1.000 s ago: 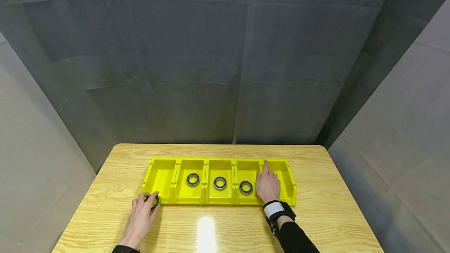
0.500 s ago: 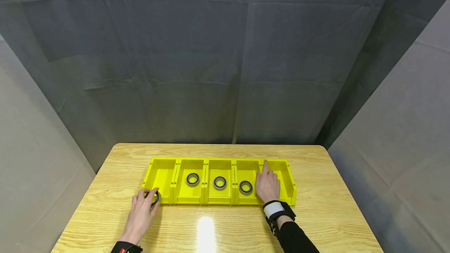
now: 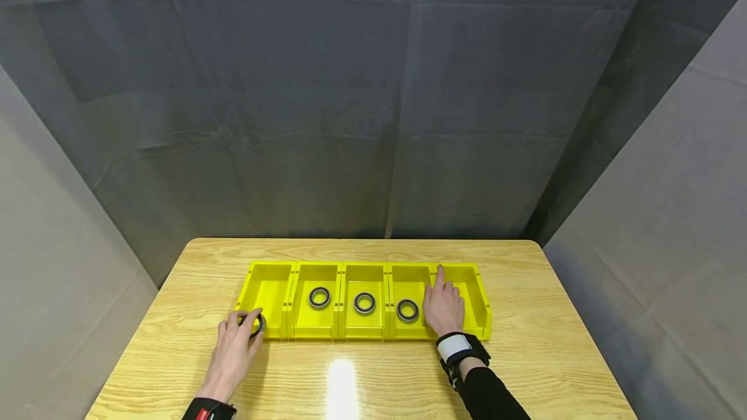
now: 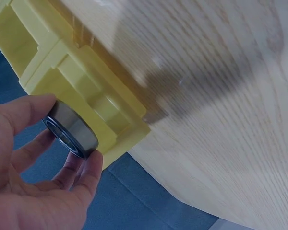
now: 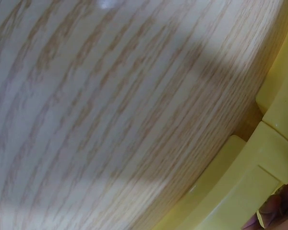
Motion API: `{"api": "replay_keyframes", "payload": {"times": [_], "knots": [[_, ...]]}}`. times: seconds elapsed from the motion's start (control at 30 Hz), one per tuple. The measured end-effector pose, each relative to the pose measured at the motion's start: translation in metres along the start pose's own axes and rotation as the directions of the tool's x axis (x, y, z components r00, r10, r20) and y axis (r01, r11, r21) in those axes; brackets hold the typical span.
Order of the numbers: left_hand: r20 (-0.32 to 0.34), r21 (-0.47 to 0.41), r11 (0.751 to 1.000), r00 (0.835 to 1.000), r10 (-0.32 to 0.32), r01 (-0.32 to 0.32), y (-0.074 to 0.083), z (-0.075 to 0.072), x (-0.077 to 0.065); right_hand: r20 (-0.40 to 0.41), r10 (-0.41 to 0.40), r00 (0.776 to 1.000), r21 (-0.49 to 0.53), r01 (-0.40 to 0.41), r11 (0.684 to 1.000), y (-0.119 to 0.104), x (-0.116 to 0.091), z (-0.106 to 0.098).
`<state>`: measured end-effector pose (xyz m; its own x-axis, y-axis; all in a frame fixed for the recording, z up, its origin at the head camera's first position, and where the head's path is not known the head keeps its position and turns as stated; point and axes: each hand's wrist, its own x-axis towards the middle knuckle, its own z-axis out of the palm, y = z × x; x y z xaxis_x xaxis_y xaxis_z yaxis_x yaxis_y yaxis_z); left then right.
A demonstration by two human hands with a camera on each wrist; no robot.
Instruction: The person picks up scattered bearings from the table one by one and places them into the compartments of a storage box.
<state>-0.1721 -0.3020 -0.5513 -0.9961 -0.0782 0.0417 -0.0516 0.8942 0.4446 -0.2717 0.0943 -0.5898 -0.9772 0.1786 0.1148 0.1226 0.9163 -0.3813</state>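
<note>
My left hand (image 3: 229, 355) pinches a ball bearing (image 4: 73, 128) between thumb and fingers. It holds the ring tilted, above the front edge of the leftmost yellow bin (image 3: 270, 287). My right hand (image 3: 445, 308) rests over the divider of the two rightmost bins, its index finger extended toward the back rim. In the right wrist view only some fingertips (image 5: 273, 209) show, inside a yellow bin; what lies under the palm is hidden. Single bearings lie flat in the second bin (image 3: 320, 298), the middle bin (image 3: 364, 303) and the fourth bin (image 3: 407, 310).
The yellow bins stand side by side in a row on a wooden table (image 3: 373, 374). A dark grey curtain (image 3: 327, 115) hangs behind the table, with light panels (image 3: 671, 277) at both sides.
My left hand has edged slightly forward, toward the leftmost bin, with the bearing still pinched. The right hand and the other bearings have stayed put.
</note>
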Motion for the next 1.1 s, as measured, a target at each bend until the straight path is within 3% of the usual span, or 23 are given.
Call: {"api": "replay_keyframes", "payload": {"times": [1.1], "knots": [[-0.052, -0.029, 0.999, 0.998, 0.045, -0.046, 0.0, 0.0, 0.019, -0.014, -0.006, 1.0, 0.005, 0.006, 1.0, 0.003, 0.001, 0.005]]}}
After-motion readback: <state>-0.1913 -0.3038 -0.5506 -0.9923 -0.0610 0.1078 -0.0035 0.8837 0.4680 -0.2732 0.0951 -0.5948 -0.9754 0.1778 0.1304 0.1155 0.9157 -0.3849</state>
